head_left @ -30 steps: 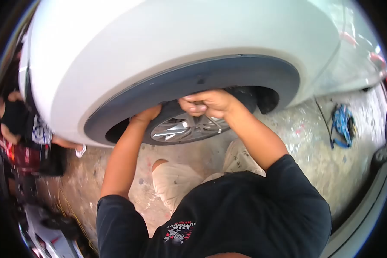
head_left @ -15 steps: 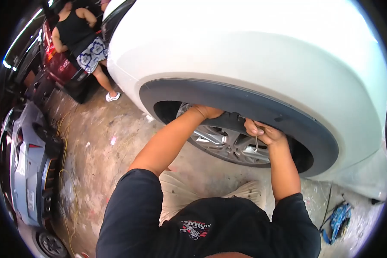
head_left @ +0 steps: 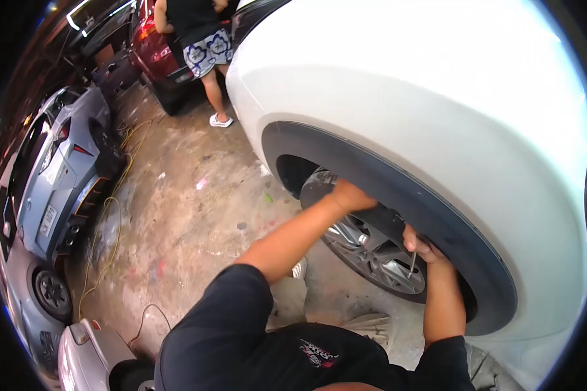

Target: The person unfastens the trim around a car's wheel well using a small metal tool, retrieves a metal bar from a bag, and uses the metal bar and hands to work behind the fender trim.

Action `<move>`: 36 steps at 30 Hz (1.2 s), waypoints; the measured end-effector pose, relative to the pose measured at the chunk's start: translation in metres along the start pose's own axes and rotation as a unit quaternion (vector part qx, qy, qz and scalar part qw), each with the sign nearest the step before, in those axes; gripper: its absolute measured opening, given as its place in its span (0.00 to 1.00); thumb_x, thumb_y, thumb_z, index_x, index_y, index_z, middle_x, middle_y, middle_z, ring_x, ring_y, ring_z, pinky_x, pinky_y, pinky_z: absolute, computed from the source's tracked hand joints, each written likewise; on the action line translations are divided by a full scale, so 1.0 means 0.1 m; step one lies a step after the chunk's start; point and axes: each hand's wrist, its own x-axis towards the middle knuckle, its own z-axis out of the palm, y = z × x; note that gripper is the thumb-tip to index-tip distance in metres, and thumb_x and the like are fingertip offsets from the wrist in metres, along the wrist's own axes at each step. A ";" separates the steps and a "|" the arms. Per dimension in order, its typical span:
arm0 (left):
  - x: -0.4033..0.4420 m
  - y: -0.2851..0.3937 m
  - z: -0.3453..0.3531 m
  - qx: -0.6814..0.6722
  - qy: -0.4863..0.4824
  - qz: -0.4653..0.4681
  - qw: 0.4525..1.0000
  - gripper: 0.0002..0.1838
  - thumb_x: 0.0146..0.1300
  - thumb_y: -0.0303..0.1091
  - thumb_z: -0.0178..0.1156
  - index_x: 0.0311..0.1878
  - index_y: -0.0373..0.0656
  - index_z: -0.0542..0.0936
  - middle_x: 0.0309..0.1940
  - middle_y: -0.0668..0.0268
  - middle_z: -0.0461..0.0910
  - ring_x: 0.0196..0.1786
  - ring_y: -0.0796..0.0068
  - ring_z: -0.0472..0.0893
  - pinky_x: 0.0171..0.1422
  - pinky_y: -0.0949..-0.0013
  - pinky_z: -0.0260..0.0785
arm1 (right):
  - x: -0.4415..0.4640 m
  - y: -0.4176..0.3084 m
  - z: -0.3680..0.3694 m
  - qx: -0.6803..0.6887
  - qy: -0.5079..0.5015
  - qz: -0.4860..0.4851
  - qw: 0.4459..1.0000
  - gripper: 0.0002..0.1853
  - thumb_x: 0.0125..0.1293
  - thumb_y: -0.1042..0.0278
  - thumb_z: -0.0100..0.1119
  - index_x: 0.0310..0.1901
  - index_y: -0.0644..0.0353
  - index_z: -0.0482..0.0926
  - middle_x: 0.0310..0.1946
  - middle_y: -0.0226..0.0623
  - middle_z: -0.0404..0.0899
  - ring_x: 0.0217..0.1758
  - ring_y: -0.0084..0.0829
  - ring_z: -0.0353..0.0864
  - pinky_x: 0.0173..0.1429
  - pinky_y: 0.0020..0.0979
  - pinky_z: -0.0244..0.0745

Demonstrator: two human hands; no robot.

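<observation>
Both my hands are at the dark wheel-arch trim (head_left: 372, 171) of a white car (head_left: 404, 72). My left hand (head_left: 353, 197) reaches in over the top of the tire, its fingers hidden behind the trim's lower edge. Farther right, my right hand (head_left: 422, 246) is closed with a thin metal rod (head_left: 413, 262) in its fingers, pointing down in front of the wheel. The rod's upper end is hidden, so its kind does not show. Below my hands is the spoked alloy wheel (head_left: 372, 251), partly covered by my arms.
At the left stand a silver-blue car (head_left: 59, 189) and a pale rounded vehicle part (head_left: 91, 352). A yellow cable (head_left: 116, 228) runs across the stained concrete floor (head_left: 189, 215). Beyond, a person in patterned shorts (head_left: 207, 52) stands by a dark red car (head_left: 156, 49).
My view has turned left, so the wheel and both arms sit farther right and lower. Both hands stay at the trim, and the rod is still in my right hand.
</observation>
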 end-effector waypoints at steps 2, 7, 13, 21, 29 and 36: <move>-0.23 0.09 0.25 -0.236 0.115 0.052 0.964 0.19 0.64 0.37 0.69 0.56 0.41 0.84 0.50 0.62 0.87 0.51 0.63 0.84 0.57 0.57 0.76 | -0.15 0.09 -0.04 0.005 0.067 -0.044 0.997 0.30 0.75 0.43 0.55 0.54 0.69 0.81 0.29 0.58 0.84 0.10 0.25 0.63 0.15 0.22 0.53; -0.44 0.50 -0.17 -0.649 -0.032 0.032 0.760 0.20 0.61 0.34 0.73 0.55 0.39 0.83 0.47 0.70 0.84 0.49 0.77 0.79 0.55 0.67 0.70 | -0.04 -0.10 0.37 -0.076 0.174 -0.064 0.980 0.27 0.75 0.49 0.61 0.57 0.69 0.80 0.31 0.57 0.84 0.13 0.22 0.64 0.16 0.19 0.53; -0.51 0.58 -0.18 -0.784 -0.144 -0.005 0.603 0.23 0.61 0.34 0.73 0.59 0.39 0.82 0.41 0.71 0.82 0.35 0.85 0.70 0.42 0.76 0.63 | -0.34 -0.05 0.43 -0.232 0.247 -0.082 0.937 0.24 0.72 0.59 0.67 0.60 0.70 0.78 0.33 0.51 0.83 0.18 0.24 0.70 0.20 0.21 0.56; -0.46 0.73 -0.27 -0.816 -0.141 -0.019 0.560 0.13 0.64 0.29 0.71 0.50 0.38 0.82 0.36 0.65 0.85 0.27 0.85 0.68 0.31 0.79 0.60 | -0.44 0.06 0.49 -0.159 0.345 -0.074 0.922 0.18 0.73 0.70 0.58 0.61 0.65 0.76 0.44 0.40 0.80 0.27 0.24 0.71 0.38 0.26 0.67; -0.45 0.74 -0.26 -0.806 -0.117 -0.031 0.580 0.15 0.64 0.29 0.71 0.52 0.38 0.81 0.39 0.62 0.87 0.31 0.80 0.80 0.29 0.80 0.60 | -0.38 0.06 0.50 -0.155 0.360 -0.112 0.913 0.16 0.70 0.72 0.64 0.58 0.64 0.80 0.41 0.39 0.82 0.27 0.25 0.73 0.34 0.25 0.69; -0.48 0.73 -0.30 -0.783 -0.126 -0.053 0.607 0.15 0.64 0.31 0.72 0.51 0.37 0.82 0.39 0.60 0.88 0.36 0.72 0.88 0.28 0.79 0.61 | -0.36 0.11 0.40 -0.139 0.348 -0.116 0.920 0.17 0.69 0.70 0.67 0.57 0.66 0.80 0.40 0.41 0.83 0.29 0.26 0.75 0.31 0.23 0.68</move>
